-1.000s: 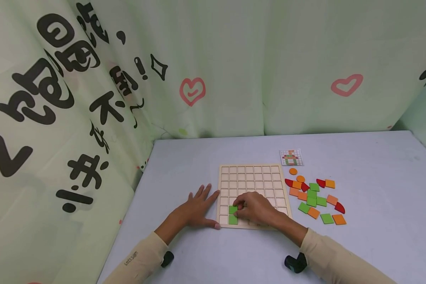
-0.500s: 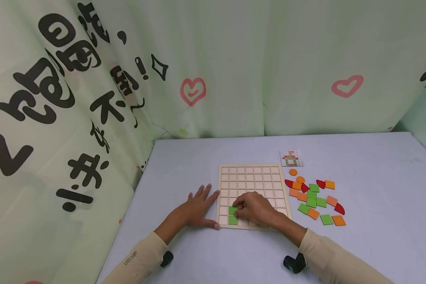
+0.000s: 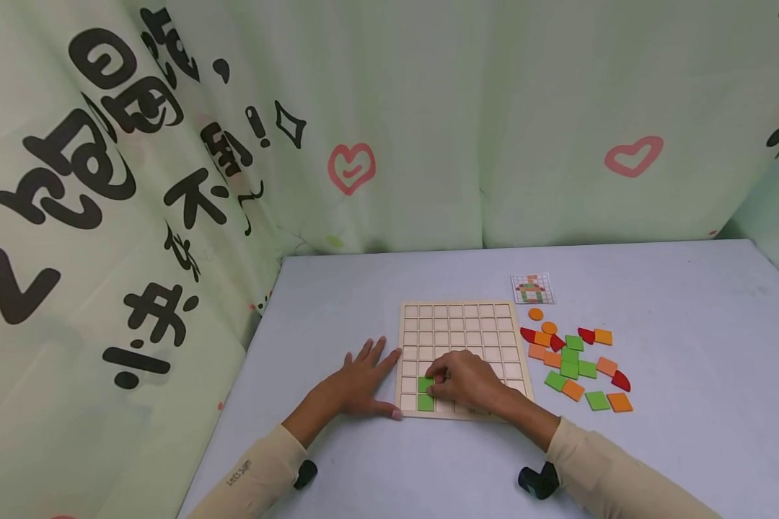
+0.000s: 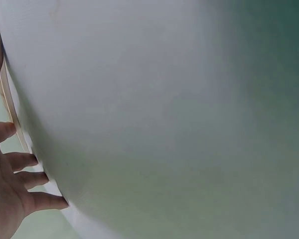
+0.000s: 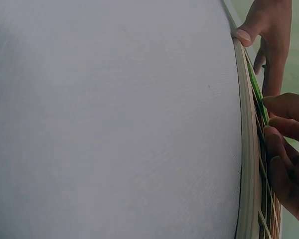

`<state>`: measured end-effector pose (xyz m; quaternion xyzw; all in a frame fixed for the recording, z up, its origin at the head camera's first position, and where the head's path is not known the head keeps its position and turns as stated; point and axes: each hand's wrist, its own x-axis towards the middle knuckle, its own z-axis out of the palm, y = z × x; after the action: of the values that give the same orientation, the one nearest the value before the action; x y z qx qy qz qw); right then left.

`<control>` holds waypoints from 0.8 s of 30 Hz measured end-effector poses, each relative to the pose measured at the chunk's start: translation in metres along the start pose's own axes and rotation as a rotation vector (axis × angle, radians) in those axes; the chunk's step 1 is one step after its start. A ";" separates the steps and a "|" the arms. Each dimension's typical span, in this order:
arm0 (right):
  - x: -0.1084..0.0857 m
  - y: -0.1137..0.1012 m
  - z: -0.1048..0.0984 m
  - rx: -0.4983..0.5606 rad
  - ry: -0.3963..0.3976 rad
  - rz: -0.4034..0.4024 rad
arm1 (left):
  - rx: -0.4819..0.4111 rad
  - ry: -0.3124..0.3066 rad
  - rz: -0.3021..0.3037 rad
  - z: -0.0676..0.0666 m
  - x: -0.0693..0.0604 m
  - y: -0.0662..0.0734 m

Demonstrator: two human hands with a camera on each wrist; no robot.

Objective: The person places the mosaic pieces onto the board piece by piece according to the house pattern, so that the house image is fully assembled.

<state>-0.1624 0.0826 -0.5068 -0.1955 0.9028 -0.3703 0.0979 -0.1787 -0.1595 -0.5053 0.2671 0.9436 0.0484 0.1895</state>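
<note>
The wooden grid board (image 3: 457,324) lies flat on the table. Two green square tiles, an upper tile (image 3: 425,384) and a lower tile (image 3: 425,402), sit one above the other in the second column from its left, near the front. My right hand (image 3: 465,380) reaches over the board's front part, thumb and forefinger pinching the upper tile at its right side. Other fingers are curled. In the right wrist view, those fingertips (image 5: 274,122) meet the green edge. My left hand (image 3: 361,380) lies with fingers spread, forefinger and thumb touching the board's left edge.
Right of the board lie several loose pieces: green squares (image 3: 570,355), orange squares (image 3: 619,402), orange discs (image 3: 535,314) and red quarter-circles (image 3: 621,380). A small pattern card (image 3: 533,288) lies behind them. A printed curtain (image 3: 428,144) hangs beyond the table (image 3: 363,288).
</note>
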 end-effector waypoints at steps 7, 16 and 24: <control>-0.001 0.004 -0.004 0.020 -0.034 -0.046 | -0.001 -0.003 -0.006 0.000 -0.001 0.000; -0.017 0.023 -0.023 0.092 -0.098 -0.098 | 0.007 0.000 -0.008 0.002 0.000 0.000; -0.040 0.053 -0.052 0.045 -0.034 -0.094 | -0.003 -0.001 -0.001 0.001 0.000 -0.001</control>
<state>-0.1581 0.1671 -0.5060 -0.2417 0.8824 -0.3912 0.0999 -0.1789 -0.1605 -0.5069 0.2663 0.9435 0.0496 0.1906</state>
